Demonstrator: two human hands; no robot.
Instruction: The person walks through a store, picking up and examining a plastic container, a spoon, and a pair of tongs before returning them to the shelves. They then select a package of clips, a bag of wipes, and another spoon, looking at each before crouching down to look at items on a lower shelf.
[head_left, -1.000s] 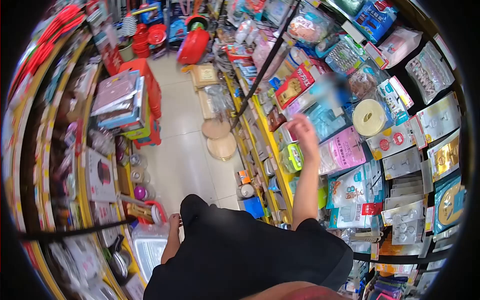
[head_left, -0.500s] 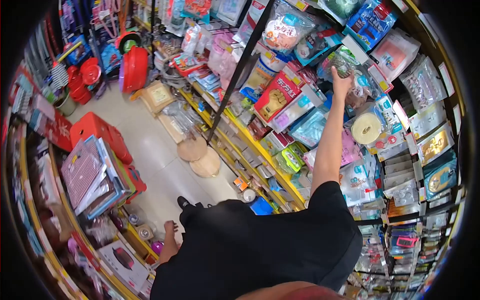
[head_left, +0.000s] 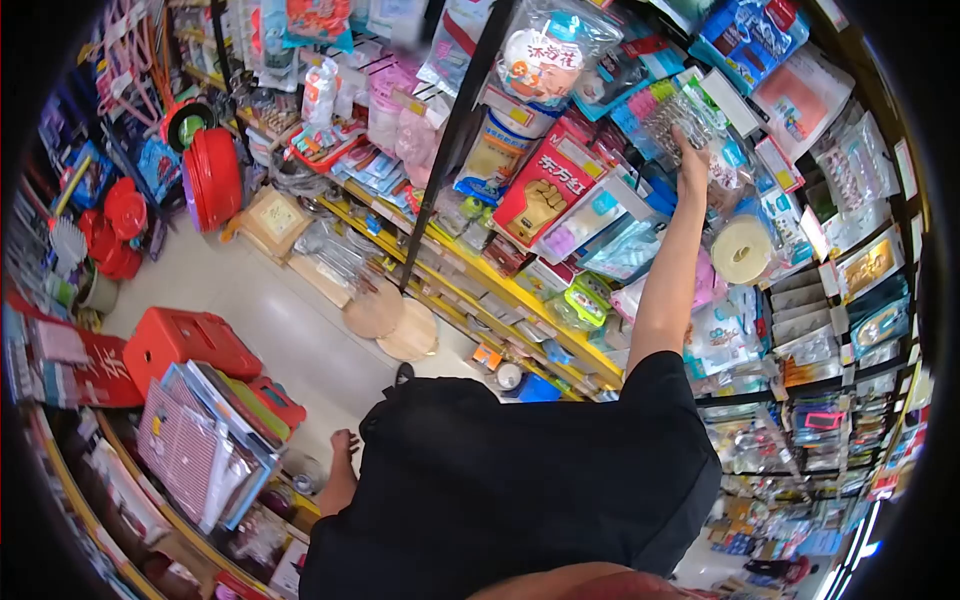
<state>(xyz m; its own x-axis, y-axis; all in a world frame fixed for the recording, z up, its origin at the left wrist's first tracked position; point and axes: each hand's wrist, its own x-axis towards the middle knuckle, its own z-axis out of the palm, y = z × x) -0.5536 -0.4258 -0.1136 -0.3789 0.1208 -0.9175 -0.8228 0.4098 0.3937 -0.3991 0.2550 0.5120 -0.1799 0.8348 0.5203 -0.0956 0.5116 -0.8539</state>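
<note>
My right hand (head_left: 692, 160) is stretched up to the shelf display, its fingers closed on the edge of a clear pack (head_left: 672, 125) of silvery, mesh-like pieces, perhaps scourers. Pink and green packs (head_left: 645, 105) show just behind it. Below the wrist hangs a cream-coloured roll (head_left: 743, 249) in clear wrap. Left of my forearm is a red packet with a fist picture (head_left: 550, 185). My left hand (head_left: 345, 441) hangs low by my side over the floor, fingers loosely bent and holding nothing.
A black upright post (head_left: 440, 170) stands before the yellow-edged shelf (head_left: 500, 285). Round wooden boards (head_left: 408, 330) lean low by it. Across the aisle are red plastic stools (head_left: 190, 345) and a stack of flat boards (head_left: 195, 440). Red basins (head_left: 213, 180) hang farther off.
The view has turned, so the aisle goods sit farther left. My right hand has shifted on the display, and the silvery pack is now tilted up at its fingers. My left hand still hangs down.
</note>
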